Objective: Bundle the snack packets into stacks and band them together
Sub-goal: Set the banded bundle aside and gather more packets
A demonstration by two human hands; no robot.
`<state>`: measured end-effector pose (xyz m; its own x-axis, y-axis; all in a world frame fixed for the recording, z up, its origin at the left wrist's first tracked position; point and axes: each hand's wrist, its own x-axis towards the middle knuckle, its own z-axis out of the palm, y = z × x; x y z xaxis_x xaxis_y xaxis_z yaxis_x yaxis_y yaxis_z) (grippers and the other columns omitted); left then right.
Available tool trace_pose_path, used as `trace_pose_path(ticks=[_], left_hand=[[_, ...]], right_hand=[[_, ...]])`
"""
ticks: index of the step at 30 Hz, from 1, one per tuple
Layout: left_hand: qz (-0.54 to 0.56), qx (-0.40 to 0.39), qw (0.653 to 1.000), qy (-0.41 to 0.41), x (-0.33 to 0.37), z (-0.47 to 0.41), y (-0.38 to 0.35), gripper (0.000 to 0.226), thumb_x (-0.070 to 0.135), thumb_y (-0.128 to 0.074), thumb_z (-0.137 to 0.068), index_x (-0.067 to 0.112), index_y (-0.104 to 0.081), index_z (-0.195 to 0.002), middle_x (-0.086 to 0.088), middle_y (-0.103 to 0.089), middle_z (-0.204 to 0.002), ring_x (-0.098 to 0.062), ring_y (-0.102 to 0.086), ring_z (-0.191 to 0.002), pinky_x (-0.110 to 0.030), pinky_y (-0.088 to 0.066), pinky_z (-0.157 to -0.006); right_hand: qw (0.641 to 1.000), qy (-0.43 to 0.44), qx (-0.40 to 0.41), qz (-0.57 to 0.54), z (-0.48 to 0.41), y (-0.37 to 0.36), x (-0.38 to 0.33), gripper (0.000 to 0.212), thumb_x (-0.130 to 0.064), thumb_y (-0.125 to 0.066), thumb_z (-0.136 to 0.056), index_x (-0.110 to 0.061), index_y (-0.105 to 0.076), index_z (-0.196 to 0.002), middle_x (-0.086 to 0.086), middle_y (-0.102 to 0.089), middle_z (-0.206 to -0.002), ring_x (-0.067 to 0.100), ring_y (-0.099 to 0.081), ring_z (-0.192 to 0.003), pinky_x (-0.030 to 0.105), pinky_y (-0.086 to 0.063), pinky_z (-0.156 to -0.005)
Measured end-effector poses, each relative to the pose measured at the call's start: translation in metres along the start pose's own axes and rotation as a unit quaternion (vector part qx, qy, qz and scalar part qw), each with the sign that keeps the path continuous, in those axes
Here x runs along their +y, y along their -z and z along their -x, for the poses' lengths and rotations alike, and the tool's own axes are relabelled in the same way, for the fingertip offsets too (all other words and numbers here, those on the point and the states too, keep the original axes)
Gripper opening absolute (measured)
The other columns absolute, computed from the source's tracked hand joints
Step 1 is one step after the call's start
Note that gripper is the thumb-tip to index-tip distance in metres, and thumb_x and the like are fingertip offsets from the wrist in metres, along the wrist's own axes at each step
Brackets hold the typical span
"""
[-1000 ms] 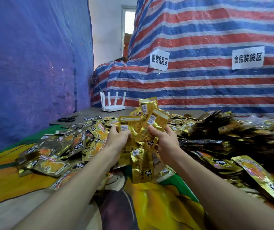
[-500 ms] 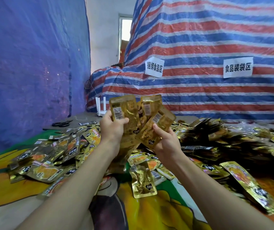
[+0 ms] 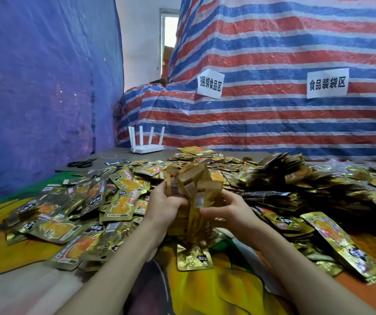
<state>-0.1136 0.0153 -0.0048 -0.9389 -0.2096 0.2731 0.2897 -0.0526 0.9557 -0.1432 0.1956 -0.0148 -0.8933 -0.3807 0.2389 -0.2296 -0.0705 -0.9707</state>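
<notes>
Gripping a sheaf of snack packets (image 3: 193, 189): left hand (image 3: 164, 205) and right hand (image 3: 230, 210).

It was a makeshift food-packing workshop. A paper sign (image 3: 210, 86) reading "捆绑食品区" and a second sign (image 3: 327, 83) reading "食品装袋区" were stuck on the striped tarpaulin (image 3: 273, 42). Below it the counter (image 3: 114, 153) lay heaped with gold snack packets (image 3: 123, 201), and a blue tarp (image 3: 34, 87) walled off the tarpaulin's left.

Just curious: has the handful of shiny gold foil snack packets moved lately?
Yes, the handful dropped: it overlapped the white four-antenna router before, now sits below it.
</notes>
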Motion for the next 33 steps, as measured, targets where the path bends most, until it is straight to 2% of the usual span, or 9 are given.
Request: trace_pose_path(ticks=[3, 7, 11, 13, 15, 19, 24, 28, 33], left_hand=[[-0.025, 0.013, 0.998, -0.06, 0.0, 0.007, -0.002, 0.035, -0.008, -0.067, -0.083, 0.027, -0.073, -0.088, 0.004, -0.076, -0.085, -0.014, -0.073, -0.083, -0.031, -0.059, -0.065], [-0.022, 0.022, 0.993, -0.113, 0.001, 0.014, -0.01, 0.036, -0.003, -0.068, -0.087, 0.032, -0.071, -0.097, 0.008, -0.075, -0.091, -0.007, -0.071, -0.087, -0.018, -0.056, -0.066], [-0.026, 0.029, 0.999, -0.014, -0.005, 0.018, -0.019, 0.039, 0.022, -0.049, -0.105, 0.016, -0.044, -0.143, -0.005, -0.061, -0.134, -0.023, -0.056, -0.127, -0.048, -0.046, -0.107], [-0.03, 0.019, 0.999, 0.017, -0.005, 0.019, -0.022, 0.05, 0.032, -0.041, -0.107, 0.017, -0.029, -0.154, -0.01, -0.046, -0.151, -0.029, -0.043, -0.14, -0.053, -0.037, -0.115], [-0.014, 0.019, 1.0, 0.02, -0.003, 0.022, -0.023, 0.046, 0.034, -0.039, -0.108, 0.02, -0.031, -0.151, -0.011, -0.047, -0.15, -0.028, -0.045, -0.138, -0.052, -0.041, -0.111], [0.041, -0.053, 0.998, 0.013, 0.002, 0.03, -0.023, 0.025, 0.044, -0.049, -0.099, 0.027, -0.048, -0.118, -0.01, -0.067, -0.115, -0.024, -0.065, -0.108, -0.039, -0.057, -0.079], [-0.035, -0.112, 0.992, -0.034, -0.001, 0.032, -0.023, 0.048, 0.024, -0.051, -0.07, 0.031, -0.053, -0.118, -0.009, -0.066, -0.109, -0.025, -0.063, -0.104, -0.04, -0.055, -0.088], [-0.157, -0.039, 0.986, -0.045, -0.004, 0.029, -0.03, 0.031, 0.014, -0.058, -0.082, 0.036, -0.053, -0.102, 0.001, -0.05, -0.112, -0.024, -0.047, -0.114, -0.048, -0.046, -0.101], [-0.09, -0.018, 0.996, -0.02, -0.005, 0.028, -0.027, 0.06, 0.007, -0.065, -0.081, 0.033, -0.041, -0.129, -0.006, -0.052, -0.124, -0.018, -0.056, -0.106, -0.034, -0.052, -0.083]], right_hand=[[0.992, 0.053, 0.013, 0.114, 0.001, -0.003, 0.001, 0.025, -0.001, -0.081, -0.08, -0.018, -0.076, -0.097, 0.004, -0.079, -0.095, 0.025, -0.076, -0.088, 0.047, -0.061, -0.08], [0.988, 0.126, 0.016, 0.084, 0.003, -0.003, 0.001, 0.036, 0.012, -0.081, -0.074, -0.014, -0.076, -0.098, 0.007, -0.079, -0.095, 0.024, -0.076, -0.091, 0.031, -0.06, -0.075], [0.991, 0.107, 0.013, 0.08, 0.002, -0.003, 0.004, 0.04, 0.006, -0.083, -0.075, -0.007, -0.072, -0.111, 0.007, -0.078, -0.103, 0.023, -0.075, -0.098, 0.029, -0.06, -0.078], [0.992, 0.099, 0.008, 0.084, 0.002, -0.005, 0.004, 0.042, 0.002, -0.083, -0.077, -0.01, -0.071, -0.115, 0.004, -0.078, -0.107, 0.021, -0.074, -0.102, 0.03, -0.06, -0.082], [0.99, 0.104, 0.0, 0.09, 0.002, -0.007, 0.003, 0.042, 0.002, -0.082, -0.078, -0.015, -0.07, -0.115, 0.0, -0.078, -0.108, 0.018, -0.074, -0.104, 0.026, -0.059, -0.082], [0.99, 0.108, -0.008, 0.092, 0.003, -0.014, 0.003, 0.053, 0.008, -0.077, -0.081, -0.016, -0.061, -0.125, -0.005, -0.076, -0.109, 0.01, -0.072, -0.104, 0.021, -0.057, -0.082], [0.993, 0.105, 0.045, 0.043, 0.005, -0.023, 0.004, 0.05, -0.006, -0.064, -0.061, -0.008, -0.064, -0.111, -0.004, -0.075, -0.091, 0.011, -0.071, -0.087, 0.021, -0.054, -0.069], [0.993, 0.088, 0.069, 0.042, 0.005, -0.019, 0.006, 0.044, -0.002, -0.061, -0.058, -0.009, -0.066, -0.101, 0.006, -0.074, -0.091, 0.026, -0.071, -0.089, 0.039, -0.06, -0.073], [0.995, 0.078, 0.051, 0.035, 0.004, -0.018, 0.006, 0.052, -0.002, -0.064, -0.053, -0.013, -0.068, -0.103, 0.005, -0.077, -0.093, 0.025, -0.074, -0.091, 0.035, -0.061, -0.073]])
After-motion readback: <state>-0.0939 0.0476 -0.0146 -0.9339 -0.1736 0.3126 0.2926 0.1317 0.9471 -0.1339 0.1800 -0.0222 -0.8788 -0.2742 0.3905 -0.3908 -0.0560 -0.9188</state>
